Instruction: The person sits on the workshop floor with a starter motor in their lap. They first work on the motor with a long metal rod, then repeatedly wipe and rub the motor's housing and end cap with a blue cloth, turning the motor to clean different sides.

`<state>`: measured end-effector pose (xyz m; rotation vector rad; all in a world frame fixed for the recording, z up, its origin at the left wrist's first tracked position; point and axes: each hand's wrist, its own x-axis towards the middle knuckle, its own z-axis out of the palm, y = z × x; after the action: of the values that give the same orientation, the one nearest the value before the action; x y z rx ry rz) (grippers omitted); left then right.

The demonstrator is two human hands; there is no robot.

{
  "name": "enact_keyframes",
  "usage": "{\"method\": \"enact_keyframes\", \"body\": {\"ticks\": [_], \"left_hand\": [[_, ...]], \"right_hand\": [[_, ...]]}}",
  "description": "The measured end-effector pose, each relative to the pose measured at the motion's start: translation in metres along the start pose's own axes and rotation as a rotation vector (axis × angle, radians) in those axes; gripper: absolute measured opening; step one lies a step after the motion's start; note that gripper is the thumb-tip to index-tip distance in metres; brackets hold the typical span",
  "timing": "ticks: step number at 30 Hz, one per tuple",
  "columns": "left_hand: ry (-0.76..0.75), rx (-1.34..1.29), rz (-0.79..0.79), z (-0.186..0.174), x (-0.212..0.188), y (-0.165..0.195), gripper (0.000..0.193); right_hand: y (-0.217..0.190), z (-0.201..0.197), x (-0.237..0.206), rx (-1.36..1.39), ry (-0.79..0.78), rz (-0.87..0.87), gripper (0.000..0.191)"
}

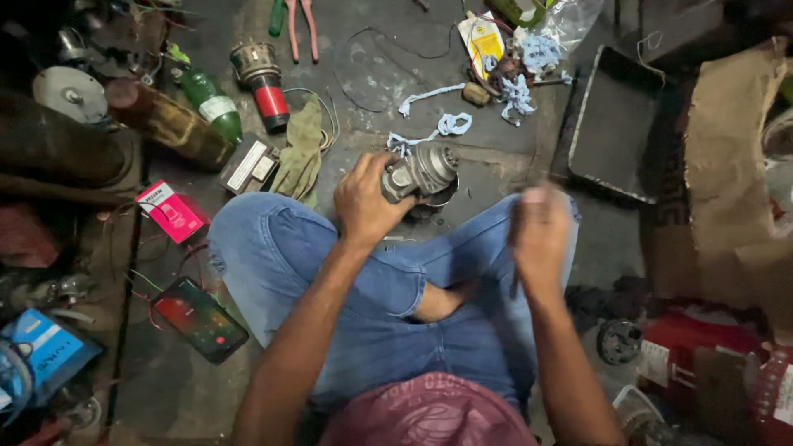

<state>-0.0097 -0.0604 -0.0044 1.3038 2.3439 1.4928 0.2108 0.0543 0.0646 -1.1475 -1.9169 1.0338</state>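
I sit cross-legged on a grimy floor in blue jeans. My left hand (366,201) grips a small grey metal motor housing (421,171), held over a round metal part on the floor in front of my knees. My right hand (541,234) hovers above my right knee, blurred; its fingers look pinched together, and I cannot tell whether anything is in them. Pale blue rag strips (446,125) lie on the floor just beyond the motor.
A black metal tray (615,124) lies at the right rear. Pliers (302,29), a red-and-metal cylinder (263,83), a green bottle (211,103), a folded cloth (301,153), a pink box (172,211) and a phone (201,320) lie to the left. Cardboard (731,157) is at right.
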Motion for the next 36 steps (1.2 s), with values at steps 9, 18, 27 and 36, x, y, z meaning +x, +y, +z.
{"method": "enact_keyframes", "body": {"ticks": [9,18,27,36], "left_hand": [[0.025,0.05,0.019,0.008,-0.003,-0.005,0.069],[0.043,0.01,0.115,0.005,-0.002,0.001,0.066],[0.031,0.001,0.123,-0.001,-0.002,0.006,0.069],[-0.224,0.011,0.456,0.004,0.025,0.008,0.069]], "right_hand": [[0.033,0.014,0.006,0.038,-0.177,0.22,0.028],[0.038,0.023,0.013,0.102,-0.339,0.328,0.027],[0.045,0.016,0.012,-0.015,-0.353,0.298,0.027],[0.083,0.004,0.123,-0.212,-0.332,0.008,0.03]]}}
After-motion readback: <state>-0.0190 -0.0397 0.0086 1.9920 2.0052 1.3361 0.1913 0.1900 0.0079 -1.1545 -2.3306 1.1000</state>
